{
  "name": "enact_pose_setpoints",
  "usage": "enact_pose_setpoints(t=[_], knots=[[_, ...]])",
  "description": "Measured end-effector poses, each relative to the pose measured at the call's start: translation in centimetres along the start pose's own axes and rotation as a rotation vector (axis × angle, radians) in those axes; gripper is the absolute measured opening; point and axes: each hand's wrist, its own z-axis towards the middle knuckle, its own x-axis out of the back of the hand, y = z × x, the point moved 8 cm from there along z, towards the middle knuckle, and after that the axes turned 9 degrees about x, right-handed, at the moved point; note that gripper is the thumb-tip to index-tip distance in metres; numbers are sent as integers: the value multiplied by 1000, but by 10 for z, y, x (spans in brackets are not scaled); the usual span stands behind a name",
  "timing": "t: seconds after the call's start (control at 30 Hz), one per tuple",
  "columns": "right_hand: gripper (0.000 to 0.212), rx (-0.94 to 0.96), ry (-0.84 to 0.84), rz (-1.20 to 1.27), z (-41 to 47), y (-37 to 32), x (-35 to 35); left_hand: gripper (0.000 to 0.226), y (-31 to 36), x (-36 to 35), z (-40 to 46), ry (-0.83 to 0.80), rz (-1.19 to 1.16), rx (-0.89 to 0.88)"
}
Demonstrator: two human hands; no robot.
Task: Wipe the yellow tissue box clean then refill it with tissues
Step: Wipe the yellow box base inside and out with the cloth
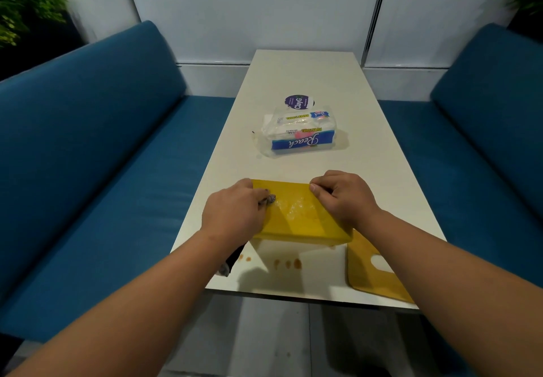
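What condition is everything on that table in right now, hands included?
yellow tissue box: on the table, wet smears on its upper face.
lid: off, lying flat beside the box.
cloth: bunched, pressed on the box.
left hand: grips the cloth.
right hand: holds the box's far right edge.
tissue pack: lying further back, wrapper looks torn open.
table: brown spots near the front edge.
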Motion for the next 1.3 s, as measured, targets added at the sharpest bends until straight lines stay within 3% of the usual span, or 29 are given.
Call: enact_pose_setpoints(t=[0.13,0.33,0.47,0.63,0.8,0.93,1.07,1.2,1.3], knots=[[27,28,-3,-1,2,-2,0,32,0,-5,-28,2,-67,-81],[27,27,-6,-5,2,-2,0,31,-31,16,8,117,-65,169],[27,29,-10,-4,2,-1,0,34,-14,12,2,78,-105,52],[26,50,14,3,-1,-4,1,39,-31,11,19,61,-62,217],[27,51,16,0,-2,-4,1,36,17,-1,20,-97,75,-110],[37,74,37,12,-3,-7,3,38,-12,12,33,-103,114,-34],[40,78,34,18,-6,-9,3,33,21,3,36,-176,47,-89],[27,35,46,57,-9,-4,4,28,27,-2,43,-237,38,-42],[20,-114,169,262,-23,16,8,27,27,-1,41,-220,30,-64]])
